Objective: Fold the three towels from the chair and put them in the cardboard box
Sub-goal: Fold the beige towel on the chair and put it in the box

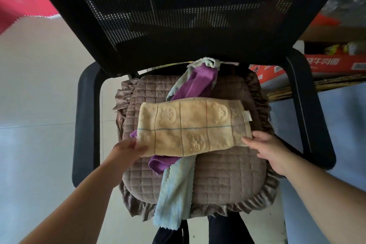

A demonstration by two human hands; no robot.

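Yellow towel (190, 127): folded into a long band with bear shapes pressed into the pile and thin coloured lines across it; it lies crosswise over the middle of the seat, on top of the other two towels, with a small white label at its right end.
Left hand (128, 149): closed on the towel's near left corner, thumb on top and fingers tucked under the edge.
Right hand (267, 149): pinching the near right corner, fingers curled over the edge.
Purple towel (198, 83): unfolded and rumpled, running from the back of the seat forward, passing under the yellow towel and showing again just below it.
Light blue towel (175, 194): unfolded, lying beneath the purple one; one end is bunched at the backrest, the other hangs over the seat's front edge.
Seat cushion (227, 176): brown, quilted in squares, with a ruffled border, bearing all three towels.
Chair (178, 16): black, with a mesh backrest and an armrest on each side.
Cardboard box (332, 63): red printed carton on the floor behind the chair's right armrest, well apart from the towels.
Floor (39, 85): pale tiles.
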